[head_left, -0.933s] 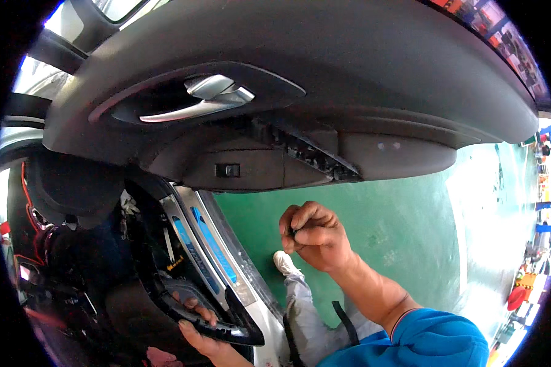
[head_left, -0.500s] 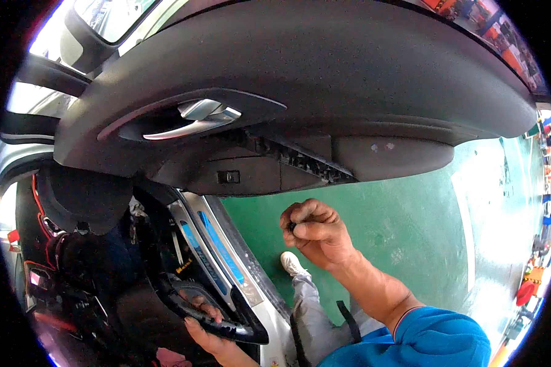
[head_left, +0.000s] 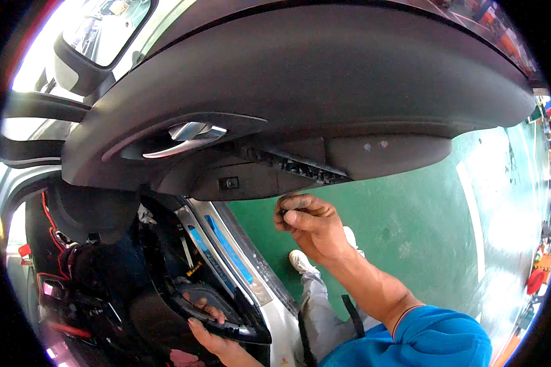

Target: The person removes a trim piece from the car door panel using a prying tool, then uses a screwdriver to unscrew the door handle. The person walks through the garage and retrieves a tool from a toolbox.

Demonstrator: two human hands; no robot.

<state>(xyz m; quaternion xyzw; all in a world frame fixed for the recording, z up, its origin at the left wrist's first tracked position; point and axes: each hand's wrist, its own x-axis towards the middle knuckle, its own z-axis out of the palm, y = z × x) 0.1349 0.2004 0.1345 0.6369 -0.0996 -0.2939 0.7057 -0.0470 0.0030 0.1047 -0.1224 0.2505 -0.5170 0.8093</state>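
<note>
My left hand (head_left: 209, 325) is wrapped round a long curved glossy black trim piece (head_left: 251, 334), low in front of the car's sill. Just under the lower edge of the dark door panel (head_left: 349, 73), my right hand (head_left: 315, 225) is closed in a pinch. A small black piece shows partly between its thumb and fingers; its kind is hidden. Above that hand, a slanted open slot (head_left: 300, 169) with rough black fittings runs along the panel's armrest. To its left are a silver inner door handle (head_left: 187, 145) and a small black window switch (head_left: 229, 183).
The sill (head_left: 229, 248) with blue strips lies left of my legs. Further left is the dark car interior (head_left: 104, 275) with red edging. A green floor (head_left: 398, 226) spreads under the door. The side mirror (head_left: 82, 61) sticks out at the upper left.
My right hand has risen slightly closer to the door panel's lower edge, still pinching. My left hand keeps its hold on the trim piece. The view has shifted a little.
</note>
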